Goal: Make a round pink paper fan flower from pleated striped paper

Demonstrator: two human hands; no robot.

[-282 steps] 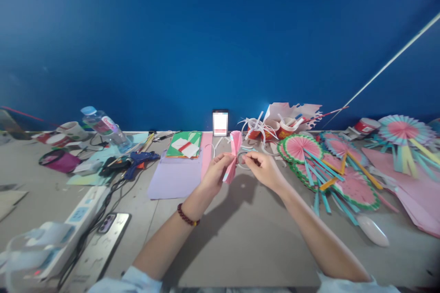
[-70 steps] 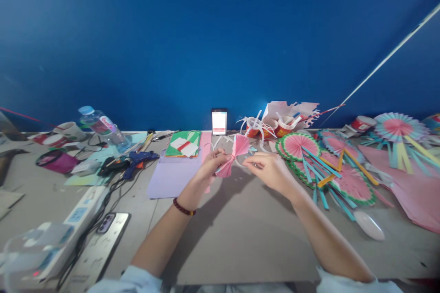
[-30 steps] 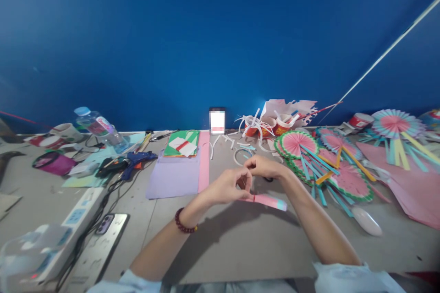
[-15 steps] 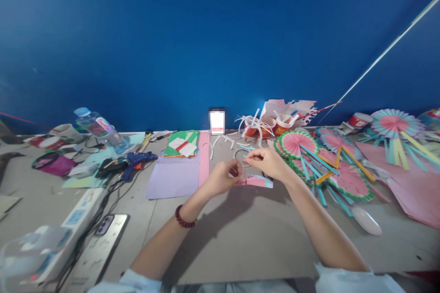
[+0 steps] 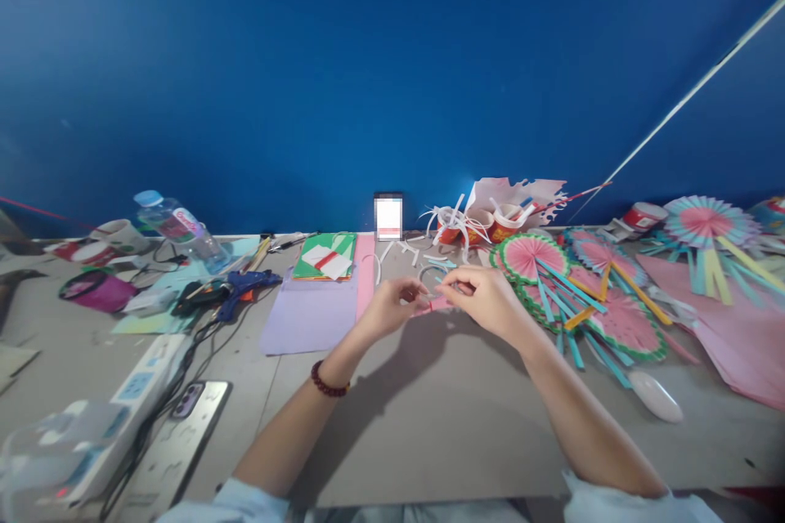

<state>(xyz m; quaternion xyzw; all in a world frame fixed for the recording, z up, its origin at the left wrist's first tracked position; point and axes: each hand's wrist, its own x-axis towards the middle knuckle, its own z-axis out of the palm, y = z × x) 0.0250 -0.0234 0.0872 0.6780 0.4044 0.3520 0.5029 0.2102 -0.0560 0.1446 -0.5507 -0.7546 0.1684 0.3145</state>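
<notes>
My left hand (image 5: 396, 302) is closed in a pinch on a folded pink paper (image 5: 440, 304) with a small red band round it. Only a short stretch of this paper shows between the hands; the rest is hidden behind my fingers. My right hand (image 5: 482, 294) is pinched close to my left fingertips, just above the paper. What its fingers hold, if anything, is too small to make out. Behind the hands lies a roll of clear tape or a ring (image 5: 432, 274), partly covered. Finished pink paper fans with green edges (image 5: 528, 255) lie right of my right hand.
Left lie purple paper (image 5: 310, 315), green sheets (image 5: 307, 257), a blue glue gun (image 5: 242, 292), a phone (image 5: 193, 445) and a power strip (image 5: 132, 392). Paper cups with white strips (image 5: 450, 229) stand by the blue wall. A white oval object (image 5: 656, 396) lies at right.
My right hand has come down and left toward my left hand and now covers the paper's right part. My left hand has shifted slightly up.
</notes>
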